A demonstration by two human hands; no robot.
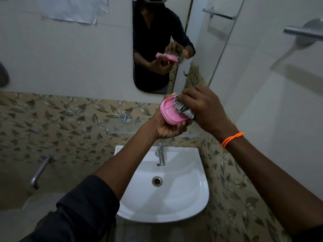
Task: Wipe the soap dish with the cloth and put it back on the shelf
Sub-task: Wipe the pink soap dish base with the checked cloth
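Note:
A pink oval soap dish (pixel 170 111) is held tilted in front of the mirror, above the glass shelf (pixel 120 125). My left hand (pixel 166 127) cups it from below, fingers curled around its underside. My right hand (pixel 203 105) grips a bunched grey-and-white striped cloth (pixel 183 107) and presses it into the right side of the dish's hollow. Most of the cloth is hidden under my right fingers. An orange bead band circles my right wrist.
A white basin (pixel 188 198) with a chrome tap (pixel 161 155) sits below my hands. A mirror (pixel 157 32) hangs on the wall ahead. A metal towel bar (pixel 304 33) juts out at the right. A wall tap (pixel 39 172) is at the lower left.

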